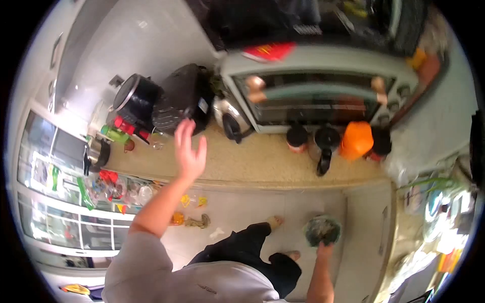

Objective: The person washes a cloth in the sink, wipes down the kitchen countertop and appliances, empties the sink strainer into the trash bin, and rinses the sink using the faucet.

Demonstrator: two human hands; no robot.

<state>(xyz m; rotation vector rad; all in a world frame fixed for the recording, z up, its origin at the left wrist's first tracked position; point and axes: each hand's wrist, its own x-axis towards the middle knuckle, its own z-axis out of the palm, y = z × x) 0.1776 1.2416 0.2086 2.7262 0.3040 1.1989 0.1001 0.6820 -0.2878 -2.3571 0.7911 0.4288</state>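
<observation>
My left hand (pixel 189 154) is raised over the beige counter (pixel 242 164), fingers apart and holding nothing. Nearest to it is a ribbed black case-like object (pixel 184 98), and a silver kettle (pixel 230 118) with a black handle stands to the right. Low at the right, my right hand (pixel 325 248) is closed at the near rim of a round greenish bowl (pixel 322 228). The bowl appears above the floor, with dark and pale contents too blurred to name. My right fingers are partly hidden against it.
A toaster oven (pixel 316 65) stands at the back. Before it are a glass coffee pot (pixel 325 141), an orange container (pixel 356 140) and a dark-lidded jar (pixel 297 137). A black pot (pixel 136 101) is at left. Toys (pixel 197 220) lie on the floor.
</observation>
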